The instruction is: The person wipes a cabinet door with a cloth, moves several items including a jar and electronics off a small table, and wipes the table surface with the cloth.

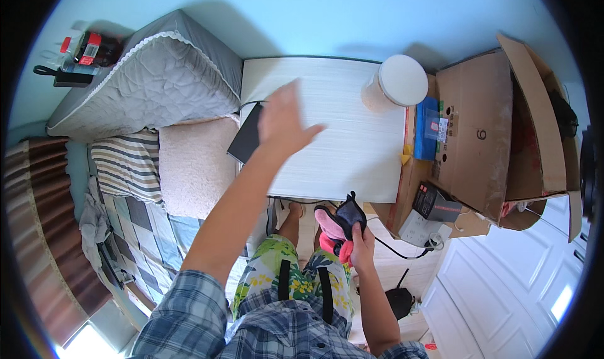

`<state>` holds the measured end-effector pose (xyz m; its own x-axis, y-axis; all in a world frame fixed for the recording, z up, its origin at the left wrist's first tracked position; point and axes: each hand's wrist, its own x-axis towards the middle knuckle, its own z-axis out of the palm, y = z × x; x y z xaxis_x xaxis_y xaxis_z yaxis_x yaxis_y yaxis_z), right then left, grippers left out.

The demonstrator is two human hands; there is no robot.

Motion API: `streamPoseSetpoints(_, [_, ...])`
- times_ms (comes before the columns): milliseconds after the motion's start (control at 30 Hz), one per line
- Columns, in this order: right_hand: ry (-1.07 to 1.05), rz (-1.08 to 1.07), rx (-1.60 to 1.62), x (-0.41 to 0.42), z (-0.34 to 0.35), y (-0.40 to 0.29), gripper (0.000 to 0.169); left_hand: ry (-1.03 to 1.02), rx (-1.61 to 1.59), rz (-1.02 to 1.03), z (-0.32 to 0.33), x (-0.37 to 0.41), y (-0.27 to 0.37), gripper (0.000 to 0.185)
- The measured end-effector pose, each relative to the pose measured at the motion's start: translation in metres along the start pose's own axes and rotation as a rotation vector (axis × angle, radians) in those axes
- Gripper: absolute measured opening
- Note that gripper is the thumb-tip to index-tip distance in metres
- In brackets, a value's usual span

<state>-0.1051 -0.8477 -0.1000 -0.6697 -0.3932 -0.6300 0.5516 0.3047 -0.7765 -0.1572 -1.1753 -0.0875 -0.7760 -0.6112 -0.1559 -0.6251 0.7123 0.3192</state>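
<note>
My left hand (285, 123) is stretched over the white tabletop (349, 137), blurred, with its thumb apart and nothing in it. Whether it touches the surface I cannot tell. Beside it, at the table's left edge, lies a flat black object (246, 135) with a black cable; the hand and wrist cover part of it. In front of the table's near edge, my right hand (361, 248) grips a bunch of cloths: a grey one with black edging (351, 213), a light pink one (329, 223) and a coral-red one (346, 251).
A clear jar with a white lid (403, 80) stands at the back right of the tabletop. To its right are a blue box (426, 127), a large open cardboard box (472, 132) and a white power strip (420, 224). A bed with a plush pillow (198, 165) flanks the left.
</note>
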Motion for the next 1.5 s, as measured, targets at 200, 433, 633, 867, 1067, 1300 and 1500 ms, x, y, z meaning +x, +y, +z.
streamPoseSetpoints(200, [-0.013, 0.006, 0.008, 0.01, 0.002, 0.007, 0.035, 0.063, 0.073, -0.229, 0.055, -0.098, -0.145, 0.11])
streamPoseSetpoints(433, [-0.117, -0.143, 0.153, 0.019, 0.074, -0.064, 0.024, 0.128, 0.006, -0.301, 0.017, -0.128, -0.119, 0.093])
streamPoseSetpoints(633, [-0.1, -0.951, -0.697, 0.083, 0.203, -0.08, 0.034, 0.18, -0.244, -0.327, -0.02, -0.17, -0.074, 0.081])
streamPoseSetpoints(867, [-0.243, -0.934, -0.767, 0.086, 0.228, -0.061, 0.031, 0.149, -0.194, -0.382, -0.029, -0.209, -0.108, 0.074])
streamPoseSetpoints(1067, [-0.64, -0.911, -0.705, 0.054, 0.234, -0.055, 0.039, 0.148, -0.252, -0.41, -0.027, -0.225, -0.128, 0.072])
streamPoseSetpoints(1300, [-0.198, -0.361, -0.011, 0.101, 0.243, -0.054, 0.019, -0.227, -1.613, -0.704, -0.018, -0.236, -0.152, 0.057])
streamPoseSetpoints(1500, [-0.718, -0.715, -0.406, 0.006, 0.255, -0.051, 0.01, -0.061, -1.955, -0.764, 0.011, -0.264, -0.191, 0.066])
